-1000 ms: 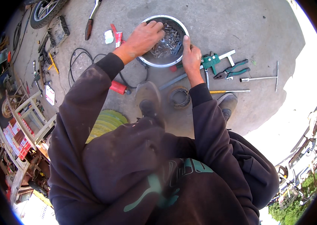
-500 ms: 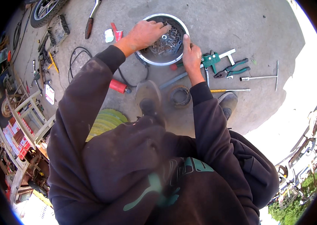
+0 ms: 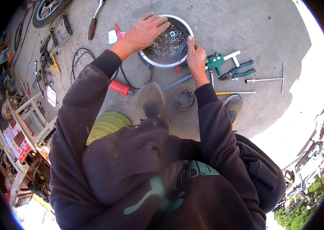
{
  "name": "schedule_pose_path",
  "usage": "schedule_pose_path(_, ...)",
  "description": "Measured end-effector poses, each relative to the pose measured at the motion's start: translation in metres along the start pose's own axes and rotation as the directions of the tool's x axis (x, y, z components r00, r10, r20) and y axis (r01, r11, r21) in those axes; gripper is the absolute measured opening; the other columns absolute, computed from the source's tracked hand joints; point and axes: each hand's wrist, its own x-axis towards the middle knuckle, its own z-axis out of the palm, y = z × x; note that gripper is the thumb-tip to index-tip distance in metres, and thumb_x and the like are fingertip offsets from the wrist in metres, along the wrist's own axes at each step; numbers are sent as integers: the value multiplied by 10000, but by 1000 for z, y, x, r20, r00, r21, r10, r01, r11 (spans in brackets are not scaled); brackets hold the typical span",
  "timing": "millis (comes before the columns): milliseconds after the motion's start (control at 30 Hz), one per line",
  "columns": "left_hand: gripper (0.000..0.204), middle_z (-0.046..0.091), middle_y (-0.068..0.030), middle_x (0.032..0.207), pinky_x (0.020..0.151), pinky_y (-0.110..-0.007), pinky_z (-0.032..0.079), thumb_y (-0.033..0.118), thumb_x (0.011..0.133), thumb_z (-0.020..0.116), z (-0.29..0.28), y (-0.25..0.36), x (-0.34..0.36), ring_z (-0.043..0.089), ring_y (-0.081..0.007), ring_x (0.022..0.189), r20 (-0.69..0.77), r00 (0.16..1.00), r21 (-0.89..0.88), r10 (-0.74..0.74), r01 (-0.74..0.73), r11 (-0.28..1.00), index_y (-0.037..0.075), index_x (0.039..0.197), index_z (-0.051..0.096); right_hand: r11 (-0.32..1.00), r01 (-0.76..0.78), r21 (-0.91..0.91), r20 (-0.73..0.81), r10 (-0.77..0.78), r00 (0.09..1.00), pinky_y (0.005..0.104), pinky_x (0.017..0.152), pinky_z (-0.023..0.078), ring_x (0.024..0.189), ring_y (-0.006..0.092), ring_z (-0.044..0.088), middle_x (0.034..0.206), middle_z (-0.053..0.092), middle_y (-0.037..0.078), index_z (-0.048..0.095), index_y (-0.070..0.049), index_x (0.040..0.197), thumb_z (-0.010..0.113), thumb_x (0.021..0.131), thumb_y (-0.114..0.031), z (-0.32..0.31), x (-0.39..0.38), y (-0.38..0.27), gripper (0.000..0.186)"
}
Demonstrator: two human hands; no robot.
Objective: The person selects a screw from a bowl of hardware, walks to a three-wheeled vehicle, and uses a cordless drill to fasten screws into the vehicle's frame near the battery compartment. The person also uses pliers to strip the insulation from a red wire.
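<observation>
The left hand (image 3: 145,32) is drawn rimward, its grip unclear; more loose hardware (image 3: 171,42) is exposed; the bowl (image 3: 166,60) is gripped by the right hand (image 3: 196,57).

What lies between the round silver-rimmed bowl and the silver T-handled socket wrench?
In the head view: the right hand, a green-and-silver bar tool and green-handled metal pliers.

The basin (image 3: 166,65) has a bright silver rim, and the bolts (image 3: 166,46) inside mix dull grey with rusty brown. The pliers (image 3: 234,72) show dark green grips; the T-handled socket wrench (image 3: 265,80) is silver. The cylinder (image 3: 120,87) is red, the ribbed object (image 3: 108,124) banded yellow-green, the sweatshirt (image 3: 120,172) charcoal with a teal print (image 3: 208,168), the concrete floor (image 3: 269,42) grey.
</observation>
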Motion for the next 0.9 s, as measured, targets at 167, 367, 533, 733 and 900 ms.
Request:
schedule_pose_path(167,334,615,-102,1185,956,-409,470,73,861,546,-51,-45,-10,603,-310,1079,-75,965,-51,-250,246,968,90,1185,626,999,29,16,-9,-28,1000,489,753,454,722,428,602,714,609,295,630,107,749,445,949,-608,2,6,8,766)
schedule_pose_path(367,355,680,-200,1065,861,-455,493,304,917,549,-96,-135,-115,632,-372,1018,284,504,105,-816,829,549,51,1128,679,1000,-12,2,5,12,1000,488,753,453,688,332,588,682,601,267,629,126,746,453,953,-606,8,-5,2,781)
schedule_pose_path(533,545,674,-219,1088,900,-425,487,468,882,610,-40,-98,-165,634,-354,1064,400,331,18,-855,930,368,19,1189,642,947,-273,169,333,206,920,363,503,396,520,183,481,586,524,76,564,0,683,443,936,-654,11,-4,-5,712)
schedule_pose_path(733,880,461,-272,1361,977,-438,470,568,760,719,5,-47,-103,545,-402,1189,337,250,-11,-908,965,262,5,1371,428,672,-474,569,276,387,880,248,434,252,475,82,339,591,356,-49,442,-147,727,519,950,-542,-35,12,-14,460)
schedule_pose_path(900,721,539,-250,1266,959,-458,476,346,791,708,27,-52,-96,578,-409,1137,364,267,-67,-892,963,261,2,1360,429,711,-414,568,271,314,910,259,434,253,473,89,334,595,351,-48,444,-146,739,563,962,-427,-43,17,-28,378)
